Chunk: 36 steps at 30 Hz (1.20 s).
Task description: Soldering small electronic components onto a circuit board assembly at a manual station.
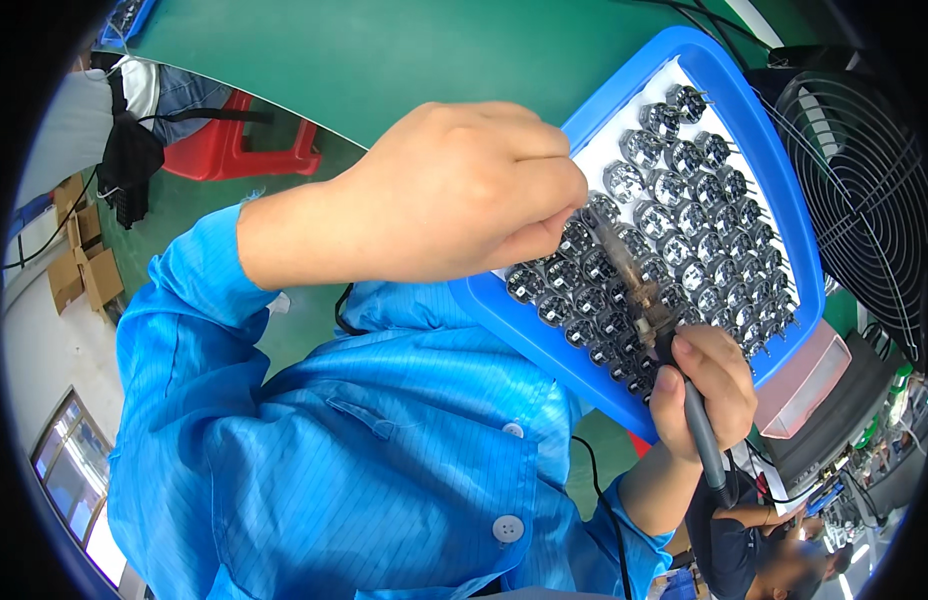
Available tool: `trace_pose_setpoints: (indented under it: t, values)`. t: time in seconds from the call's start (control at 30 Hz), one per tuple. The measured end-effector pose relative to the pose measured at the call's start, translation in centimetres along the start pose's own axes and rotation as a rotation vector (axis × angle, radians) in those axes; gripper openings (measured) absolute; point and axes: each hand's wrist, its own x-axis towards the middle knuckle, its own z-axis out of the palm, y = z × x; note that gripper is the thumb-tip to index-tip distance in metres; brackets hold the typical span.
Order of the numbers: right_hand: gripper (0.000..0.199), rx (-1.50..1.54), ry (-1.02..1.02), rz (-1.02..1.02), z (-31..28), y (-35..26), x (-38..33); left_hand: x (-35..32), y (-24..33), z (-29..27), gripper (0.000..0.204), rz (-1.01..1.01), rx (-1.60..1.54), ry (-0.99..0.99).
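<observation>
A soldering iron (696, 415) with a dark grey handle and a worn metal barrel sits in my right hand (714, 385). Its tip points up and left, close to the fingers of my left hand (454, 190). Those fingers are closed in a pinch; whatever they hold is hidden. Beneath both hands lies a blue tray (799, 210) with a white lining. Rows of small round black-and-silver electronic parts (669, 188) with thin pins fill it. The iron and my left hand cover some of them.
A black wire-guarded fan (854, 190) stands right of the tray, near a pinkish box (806, 385). The green tabletop (334, 60) spreads behind. At left are a red stool (239, 150) and a seated person (74, 130); another person (729, 545) is at lower right. Cables hang nearby.
</observation>
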Motion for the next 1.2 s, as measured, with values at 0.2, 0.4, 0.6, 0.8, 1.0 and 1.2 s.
trace_pose_setpoints:
  t: [0.2,0.4,0.6,0.8,1.0,1.2]
  values:
    - [0.024,-0.027,-0.063,0.052,-0.3,-0.6,-0.1,0.0,-0.2,0.2,0.022,-0.007,0.042,0.017]
    - [0.025,-0.028,-0.04,0.064,-0.1,-0.8,-0.1,0.0,0.1,0.0,0.02,0.002,0.069,-0.015]
    - [0.024,-0.056,-0.032,0.061,0.2,-0.8,0.0,0.0,0.0,-0.1,0.02,-0.001,0.059,-0.027]
    - [0.025,-0.045,-0.017,0.09,0.5,-0.8,-0.3,-0.5,0.0,-0.6,0.02,-0.029,0.062,-0.143]
    - [0.024,-0.035,-0.019,0.109,0.5,-1.0,-0.5,-0.8,0.0,-0.7,0.018,-0.029,0.001,-0.056]
    - [0.024,-0.023,0.151,0.004,0.6,-1.4,-1.9,-1.8,0.4,-1.6,0.02,-0.114,-0.05,0.02]
